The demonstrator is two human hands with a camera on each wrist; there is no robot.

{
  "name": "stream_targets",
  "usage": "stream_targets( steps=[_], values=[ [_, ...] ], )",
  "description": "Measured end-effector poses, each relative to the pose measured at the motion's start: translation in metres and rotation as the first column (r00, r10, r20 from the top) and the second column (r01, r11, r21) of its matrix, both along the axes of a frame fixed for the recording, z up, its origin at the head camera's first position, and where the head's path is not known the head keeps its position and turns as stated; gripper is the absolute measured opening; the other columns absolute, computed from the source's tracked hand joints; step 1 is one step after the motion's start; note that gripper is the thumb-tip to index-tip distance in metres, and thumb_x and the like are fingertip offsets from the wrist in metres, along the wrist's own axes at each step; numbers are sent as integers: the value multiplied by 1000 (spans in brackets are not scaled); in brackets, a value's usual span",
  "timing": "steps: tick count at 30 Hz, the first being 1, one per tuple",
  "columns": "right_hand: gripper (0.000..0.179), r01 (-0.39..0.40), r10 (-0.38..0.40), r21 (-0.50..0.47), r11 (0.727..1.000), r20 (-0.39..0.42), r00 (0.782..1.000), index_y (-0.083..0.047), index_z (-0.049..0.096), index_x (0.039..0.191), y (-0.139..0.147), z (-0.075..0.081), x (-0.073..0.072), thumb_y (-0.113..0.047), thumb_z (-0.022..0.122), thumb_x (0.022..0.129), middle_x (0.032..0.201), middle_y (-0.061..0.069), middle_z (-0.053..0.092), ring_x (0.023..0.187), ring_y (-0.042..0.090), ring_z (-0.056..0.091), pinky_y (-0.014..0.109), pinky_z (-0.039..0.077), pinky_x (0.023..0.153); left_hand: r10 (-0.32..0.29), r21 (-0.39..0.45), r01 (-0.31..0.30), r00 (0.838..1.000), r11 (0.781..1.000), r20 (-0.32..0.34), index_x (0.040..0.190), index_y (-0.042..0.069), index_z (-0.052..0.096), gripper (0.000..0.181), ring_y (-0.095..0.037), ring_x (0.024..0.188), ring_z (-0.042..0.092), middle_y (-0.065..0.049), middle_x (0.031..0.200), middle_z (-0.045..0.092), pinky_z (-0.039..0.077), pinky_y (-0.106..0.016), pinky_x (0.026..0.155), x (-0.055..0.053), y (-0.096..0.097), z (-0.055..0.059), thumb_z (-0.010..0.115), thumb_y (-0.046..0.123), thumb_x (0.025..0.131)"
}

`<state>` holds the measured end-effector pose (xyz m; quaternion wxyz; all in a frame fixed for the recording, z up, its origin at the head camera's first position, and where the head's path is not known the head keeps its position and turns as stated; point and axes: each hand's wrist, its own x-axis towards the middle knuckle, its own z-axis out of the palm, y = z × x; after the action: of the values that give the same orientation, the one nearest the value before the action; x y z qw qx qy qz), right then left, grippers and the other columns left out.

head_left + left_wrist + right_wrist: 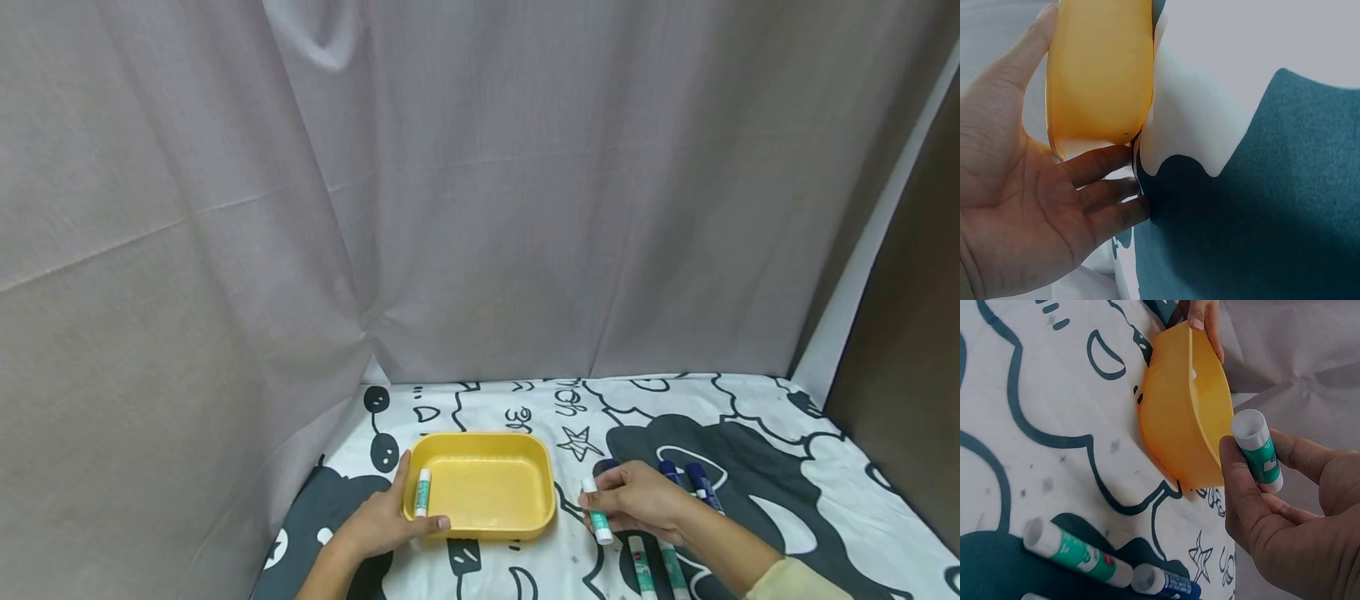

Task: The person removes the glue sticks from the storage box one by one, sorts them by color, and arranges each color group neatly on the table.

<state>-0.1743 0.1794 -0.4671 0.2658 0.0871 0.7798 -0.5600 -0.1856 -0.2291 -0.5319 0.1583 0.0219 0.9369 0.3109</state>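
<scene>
A glue stick with a green label and white ends (pixel 598 517) is pinched between the thumb and fingers of my right hand (pixel 637 500). It hangs above the cloth, right of the yellow tray (pixel 495 496); the right wrist view shows the glue stick (pixel 1260 452) tilted in the fingertips. My left hand (pixel 382 517) grips the tray's left end, its thumb at the front rim and its index finger along the side. Inside the tray, near that end, lies another glue stick (pixel 423 493). The left wrist view shows the tray's outer wall (pixel 1104 69) against the hand.
Below my right hand lie two more green-labelled glue sticks (pixel 642 567). Several dark blue tubes (pixel 703 487) lie behind and beside that wrist. A black-and-white patterned cloth (pixel 480 410) covers the surface; a grey curtain (pixel 525 250) hangs behind it.
</scene>
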Motion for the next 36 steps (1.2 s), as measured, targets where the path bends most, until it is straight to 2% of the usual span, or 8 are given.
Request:
stream_targets(
  steps=[5, 11, 16, 19, 24, 30, 36],
  values=[
    [20, 8, -8, 41, 999, 6, 1000, 2, 77, 109, 12, -4, 8, -16, 83, 101, 103, 11, 83, 89, 19, 80, 34, 67, 80, 7, -2, -7, 1000, 1000, 10, 180, 18, 6, 144, -32, 105, 67, -30, 138, 70, 54, -68, 104, 1, 1, 0, 91, 73, 78],
    [22, -51, 51, -42, 998, -7, 999, 3, 76, 109, 36, -10, 19, -18, 80, 103, 98, 7, 84, 88, 18, 82, 31, 66, 76, 1, -5, -1, 1000, 1000, 1, 180, 17, 5, 144, -30, 102, 67, -28, 134, 72, 55, -66, 102, 1, 0, 0, 90, 73, 78],
    [21, -73, 71, -66, 995, -30, 997, 1, 76, 106, 54, -17, 25, -20, 79, 105, 96, 4, 84, 88, 16, 82, 27, 64, 71, 2, -5, -2, 1000, 1000, -1, 180, 17, 6, 144, -30, 99, 66, -27, 131, 73, 56, -65, 100, 1, 0, 0, 90, 73, 78],
    [20, -40, 40, -24, 999, -9, 999, -2, 75, 101, 58, -19, 27, -21, 80, 103, 93, 2, 81, 82, 12, 79, 26, 63, 69, 3, -4, -3, 1000, 1000, 6, 180, 18, 6, 143, -30, 100, 66, -27, 132, 73, 56, -65, 101, 1, 1, 1, 90, 73, 78],
    [20, 16, -17, 52, 998, 11, 1000, 1, 76, 104, 63, -23, 30, -18, 80, 103, 88, 3, 77, 71, 9, 69, 27, 63, 67, 4, 0, -4, 1000, 1000, 11, 180, 18, 6, 144, -30, 102, 66, -28, 135, 72, 55, -66, 102, 1, 1, 1, 90, 73, 77],
    [16, 83, -85, 138, 987, 6, 996, 0, 75, 100, 73, -30, 31, -15, 81, 101, 85, 2, 72, 69, 10, 65, 26, 61, 67, -7, 2, 7, 1000, 1000, -4, 180, 16, 5, 144, -29, 100, 66, -26, 133, 73, 56, -65, 100, 1, 0, 1, 90, 74, 78],
    [19, 90, -91, 194, 977, -3, 996, 1, 73, 100, 89, -35, 36, -16, 81, 102, 81, 1, 68, 70, 11, 64, 28, 61, 68, -11, 7, 11, 1000, 1000, -10, 180, 15, 5, 144, -28, 99, 66, -26, 132, 73, 56, -64, 101, 1, 0, 3, 90, 73, 78]
  ],
)
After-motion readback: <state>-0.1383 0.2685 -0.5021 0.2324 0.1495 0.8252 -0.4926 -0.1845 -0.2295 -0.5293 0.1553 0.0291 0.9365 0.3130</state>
